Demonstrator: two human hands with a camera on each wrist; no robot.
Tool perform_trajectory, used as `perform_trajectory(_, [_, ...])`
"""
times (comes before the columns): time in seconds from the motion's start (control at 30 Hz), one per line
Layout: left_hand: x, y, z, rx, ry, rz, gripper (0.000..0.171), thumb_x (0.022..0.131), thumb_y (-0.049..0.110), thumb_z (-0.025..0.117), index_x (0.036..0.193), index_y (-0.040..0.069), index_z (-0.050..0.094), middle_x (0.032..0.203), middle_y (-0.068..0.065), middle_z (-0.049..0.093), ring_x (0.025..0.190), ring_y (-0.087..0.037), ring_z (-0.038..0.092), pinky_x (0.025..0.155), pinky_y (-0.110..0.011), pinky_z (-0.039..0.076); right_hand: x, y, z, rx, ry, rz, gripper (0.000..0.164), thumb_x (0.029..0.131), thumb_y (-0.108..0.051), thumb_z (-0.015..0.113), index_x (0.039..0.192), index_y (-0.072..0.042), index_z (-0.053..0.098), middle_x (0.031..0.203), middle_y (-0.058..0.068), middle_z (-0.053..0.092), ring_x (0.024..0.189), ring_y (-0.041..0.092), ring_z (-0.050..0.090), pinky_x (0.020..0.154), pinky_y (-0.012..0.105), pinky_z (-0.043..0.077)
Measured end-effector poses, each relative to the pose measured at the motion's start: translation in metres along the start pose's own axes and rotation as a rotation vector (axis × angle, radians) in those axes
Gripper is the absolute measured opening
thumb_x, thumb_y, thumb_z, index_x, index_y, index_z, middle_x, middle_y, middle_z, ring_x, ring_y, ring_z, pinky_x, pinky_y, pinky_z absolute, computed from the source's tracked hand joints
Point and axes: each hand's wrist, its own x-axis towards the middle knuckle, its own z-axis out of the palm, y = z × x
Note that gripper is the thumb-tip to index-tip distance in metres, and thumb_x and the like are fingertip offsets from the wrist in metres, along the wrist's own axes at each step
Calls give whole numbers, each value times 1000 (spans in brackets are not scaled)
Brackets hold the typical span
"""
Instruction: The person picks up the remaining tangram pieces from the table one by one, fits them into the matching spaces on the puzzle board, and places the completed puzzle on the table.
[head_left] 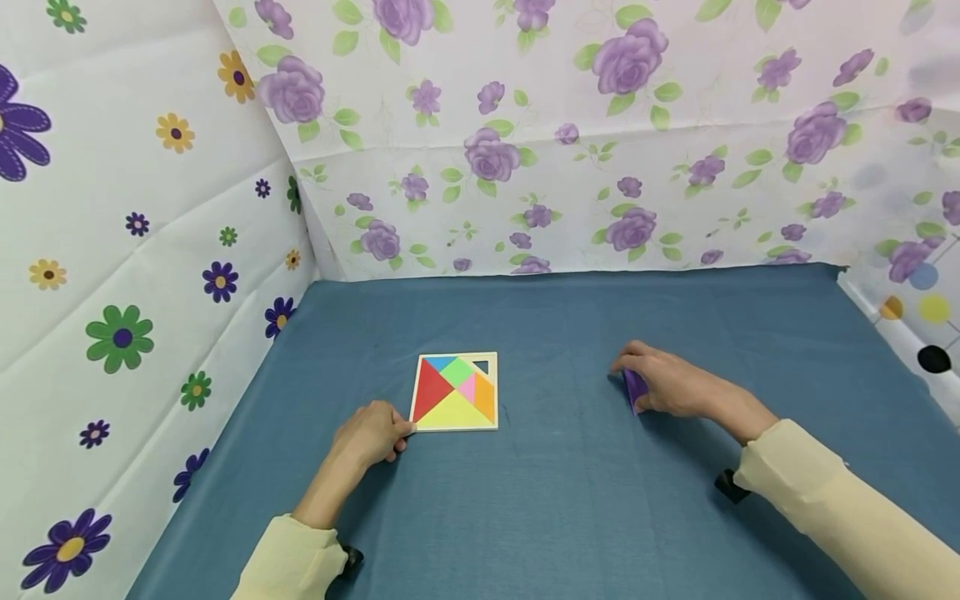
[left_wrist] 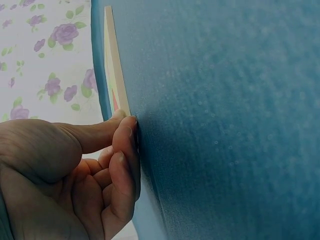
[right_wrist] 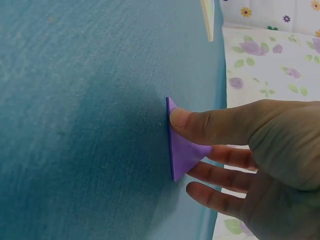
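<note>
A square tangram tray (head_left: 496, 408) lies left of the middle of the table, with red, yellow, blue, green, pink and orange pieces in it. At its upper right corner a small dark triangular gap shows. My left hand (head_left: 372, 434) pinches the tray's near left corner between thumb and index finger; the left wrist view shows the pale tray edge (left_wrist: 117, 65) at the fingertips. Well to the right, my right hand (head_left: 672, 382) holds a purple triangle piece (right_wrist: 185, 152), thumb on its face and fingers behind. Its long edge is at or close to the cloth.
A blue cloth (head_left: 540, 517) covers the table. Behind it hangs a white sheet with purple roses (head_left: 491, 154), and at the left a white sheet with daisies (head_left: 120, 337). Dark wrist-worn devices (head_left: 731, 486) show beneath both cuffs.
</note>
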Motion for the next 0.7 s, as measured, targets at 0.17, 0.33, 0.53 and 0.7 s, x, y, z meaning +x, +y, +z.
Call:
perform_trajectory(0.17, [0,0,0,-1,1,1,30,101,22,69,74,10,68,65,-3,64,58,-18,62,58,-35,45,-4,1,3,-17,50,-37,57,78,-4,91,129,-2,66,129,19,53,102,30,63,80,46,57])
perform_trajectory(0.33, [0,0,0,4,1,2,30,102,22,68,74,11,69,65,-3,64,58,-17,62,58,-35,45,-8,2,5,-42,107,-84,55,77,-2,91,127,-1,67,126,18,53,97,27,64,75,42,57])
perform_trajectory(0.53, [1,1,0,6,-3,-16,29,102,22,69,75,10,68,66,-3,64,58,-17,62,59,-34,45,-11,5,9,-53,159,-108,50,78,1,89,124,0,69,123,17,54,100,28,64,77,43,57])
perform_trajectory(0.7, [1,1,0,10,-3,-26,28,101,22,69,75,10,68,66,-3,64,58,-17,62,59,-34,46,-14,7,12,-68,188,-121,41,78,2,89,116,2,72,120,17,55,95,25,64,75,41,56])
